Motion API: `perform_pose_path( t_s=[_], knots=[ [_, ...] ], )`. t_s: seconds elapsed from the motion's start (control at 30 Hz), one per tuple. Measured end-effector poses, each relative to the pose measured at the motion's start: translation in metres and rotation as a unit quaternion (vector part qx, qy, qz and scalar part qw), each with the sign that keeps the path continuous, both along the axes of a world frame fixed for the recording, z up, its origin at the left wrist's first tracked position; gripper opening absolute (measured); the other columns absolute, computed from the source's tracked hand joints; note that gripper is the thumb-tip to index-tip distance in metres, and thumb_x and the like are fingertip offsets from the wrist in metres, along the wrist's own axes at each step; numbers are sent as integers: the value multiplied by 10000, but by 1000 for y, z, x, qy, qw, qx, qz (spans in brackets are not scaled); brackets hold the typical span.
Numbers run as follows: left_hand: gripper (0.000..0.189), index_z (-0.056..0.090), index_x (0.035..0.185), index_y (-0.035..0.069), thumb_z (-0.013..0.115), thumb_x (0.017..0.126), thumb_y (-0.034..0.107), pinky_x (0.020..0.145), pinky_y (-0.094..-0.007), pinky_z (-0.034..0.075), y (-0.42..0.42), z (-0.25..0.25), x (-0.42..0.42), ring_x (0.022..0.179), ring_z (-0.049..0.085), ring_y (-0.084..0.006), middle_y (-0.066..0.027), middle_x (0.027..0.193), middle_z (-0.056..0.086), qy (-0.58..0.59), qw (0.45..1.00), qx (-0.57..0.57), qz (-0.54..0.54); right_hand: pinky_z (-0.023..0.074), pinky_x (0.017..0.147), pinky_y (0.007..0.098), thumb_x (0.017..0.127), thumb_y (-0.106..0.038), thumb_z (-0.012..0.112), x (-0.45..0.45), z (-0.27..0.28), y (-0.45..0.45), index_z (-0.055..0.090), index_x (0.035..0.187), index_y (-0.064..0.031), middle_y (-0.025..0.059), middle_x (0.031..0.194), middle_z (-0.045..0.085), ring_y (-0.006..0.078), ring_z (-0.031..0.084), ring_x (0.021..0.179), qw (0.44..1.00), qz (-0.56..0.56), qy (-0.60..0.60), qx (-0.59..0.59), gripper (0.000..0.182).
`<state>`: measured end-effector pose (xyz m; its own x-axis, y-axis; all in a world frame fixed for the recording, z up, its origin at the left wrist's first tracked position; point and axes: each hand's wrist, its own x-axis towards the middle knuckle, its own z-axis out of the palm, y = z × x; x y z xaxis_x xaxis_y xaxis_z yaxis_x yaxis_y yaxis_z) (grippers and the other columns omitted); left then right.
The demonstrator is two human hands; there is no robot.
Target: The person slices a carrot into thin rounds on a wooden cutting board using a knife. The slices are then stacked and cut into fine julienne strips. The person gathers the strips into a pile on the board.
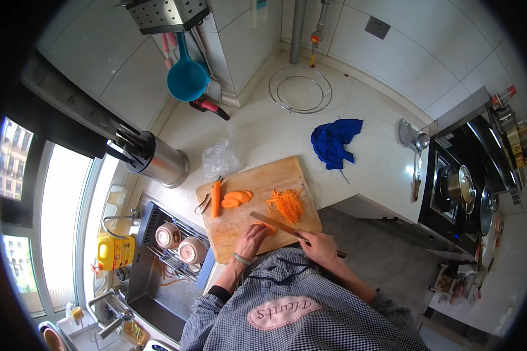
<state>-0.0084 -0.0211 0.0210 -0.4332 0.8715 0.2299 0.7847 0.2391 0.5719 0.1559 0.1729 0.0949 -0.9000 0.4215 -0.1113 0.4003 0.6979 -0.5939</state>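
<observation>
A wooden cutting board (263, 182) lies at a slant on the counter before me. My right hand (318, 248) grips a kitchen knife (274, 222), its blade pointing left across the board. Beside the blade, my left hand (250, 241) presses carrot slices (270, 229) against the wood, fingers bent over them. A heap of carrot shreds (287, 205) sits on the right of the board. Farther left are several overlapping oval carrot slices (236, 198) and a long carrot piece (215, 198) with a dark stem end.
Behind the board lie a crumpled plastic bag (221, 159) and a blue cloth (337, 141). A steel knife holder (169, 164) stands back left. The sink (158, 302) with a rack of bowls (192, 251) is at left. On the right is a stove (443, 210) with a pot (460, 188).
</observation>
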Motion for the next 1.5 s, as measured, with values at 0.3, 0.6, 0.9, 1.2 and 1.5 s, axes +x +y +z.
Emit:
perform_pose_path(
  t_s=[0.3, 0.6, 0.9, 1.2, 1.5],
  knots=[
    [280, 653, 1109, 78, 620, 831, 86, 917, -361, 486, -7, -17, 4, 1072, 566, -273, -72, 1118, 621, 32, 999, -23, 3, 555, 615, 425, 855, -195, 585, -9, 8, -2, 688, 1101, -147, 103, 858, 704, 315, 674, 689, 990, 96, -100, 31, 270],
    [306, 634, 1125, 61, 585, 824, 62, 939, -366, 483, -12, -26, 8, 1095, 560, -288, -104, 1164, 605, 30, 999, -44, 8, 549, 602, 448, 863, -137, 536, -23, -3, 4, 654, 1147, -89, 177, 768, 683, 339, 673, 666, 979, 150, -134, 37, 311],
    [315, 625, 1128, 51, 615, 814, 39, 937, -366, 484, -5, -14, 8, 1087, 572, -278, -96, 1137, 619, 17, 999, -22, 30, 539, 581, 446, 872, -138, 525, -35, -33, 21, 653, 1143, -62, 182, 723, 670, 357, 662, 639, 975, 137, -175, -2, 309],
    [319, 632, 1124, 40, 618, 805, 37, 952, -361, 475, -10, -25, 11, 1092, 572, -278, -102, 1152, 621, 26, 999, -29, 28, 539, 599, 445, 866, -145, 534, -28, 2, 17, 667, 1120, -66, 180, 758, 677, 348, 667, 662, 973, 161, -163, 10, 297],
    [295, 642, 1086, 60, 622, 795, 17, 936, -364, 478, -1, -10, 10, 1063, 575, -283, -95, 1088, 626, 20, 999, 0, 47, 530, 598, 453, 862, -141, 541, -45, -28, 15, 678, 1076, -56, 223, 764, 667, 384, 662, 679, 968, 128, -217, -16, 268]
  ],
)
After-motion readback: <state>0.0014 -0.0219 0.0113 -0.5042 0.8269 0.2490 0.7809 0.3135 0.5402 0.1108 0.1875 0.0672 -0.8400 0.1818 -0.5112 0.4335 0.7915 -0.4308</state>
